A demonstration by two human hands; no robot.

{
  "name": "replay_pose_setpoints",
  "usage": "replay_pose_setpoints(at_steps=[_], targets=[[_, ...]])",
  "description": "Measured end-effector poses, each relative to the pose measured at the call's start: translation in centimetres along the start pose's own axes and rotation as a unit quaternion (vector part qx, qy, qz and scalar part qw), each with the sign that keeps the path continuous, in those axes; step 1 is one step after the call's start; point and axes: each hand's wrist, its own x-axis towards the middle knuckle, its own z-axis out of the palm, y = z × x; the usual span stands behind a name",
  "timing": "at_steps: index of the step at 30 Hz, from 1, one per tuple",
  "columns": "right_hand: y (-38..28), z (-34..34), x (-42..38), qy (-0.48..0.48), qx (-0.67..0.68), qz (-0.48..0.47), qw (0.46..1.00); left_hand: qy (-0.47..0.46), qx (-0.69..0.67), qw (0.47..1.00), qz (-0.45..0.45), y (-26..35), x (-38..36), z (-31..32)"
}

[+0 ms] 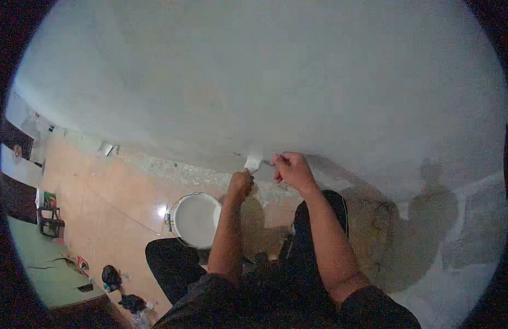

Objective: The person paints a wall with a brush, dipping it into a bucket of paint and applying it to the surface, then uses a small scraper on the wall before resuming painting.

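Note:
My left hand (242, 185) is closed around the handle of a putty knife (253, 164), whose blade is coated in white paste. Close on its right, my right hand (294, 172) is closed on a small scraper (267, 162); only a thin dark part of it shows, pointing toward the white-coated blade. Both tools are held just in front of the lower part of a grey-white wall (265, 82). A fresh white patch shows just above the putty knife. Below and left of my left hand stands a round bucket (196, 219) of whitish paste.
Rough, pale spatter runs along the base of the wall (171, 169). Tan floor tiles (95, 186) lie to the left, with a metal blade (106, 148) near the wall. Black bags (111, 277) and a green surface (45, 274) are at lower left. My knees flank the work spot.

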Motion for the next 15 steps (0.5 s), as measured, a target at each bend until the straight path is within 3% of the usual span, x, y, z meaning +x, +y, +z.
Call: replay_pose_setpoints(at_steps=[1,3,5,7,9,10,15], targets=[[-0.1,-0.1,-0.2,-0.002,0.004,-0.004,1.000,-0.001,-0.004,0.998,-0.062,1.7,-1.5,-0.9],[-0.7,-0.5,-0.7,0.022,0.003,-0.006,1.000,-0.014,-0.064,0.997,-0.050,2.9,-3.1,-2.7],[-1.1,-0.6,-1.1,0.048,0.025,-0.027,0.998,-0.044,-0.246,0.966,-0.059,5.6,-5.5,-4.2],[-0.8,-0.8,-0.8,0.050,0.008,-0.015,0.999,-0.042,-0.257,0.964,-0.054,5.3,-6.0,-4.6],[-0.6,-1.0,-1.3,0.066,0.038,-0.010,0.997,-0.033,-0.319,0.945,0.056,4.6,-6.6,-3.8],[-0.5,-1.2,-1.2,0.067,0.013,-0.008,0.998,-0.001,-0.280,0.960,0.018,4.6,-6.3,-3.0],[-1.1,-2.4,-1.7,0.083,0.002,-0.005,0.997,-0.025,-0.227,0.973,0.025,1.7,-2.1,2.3]])
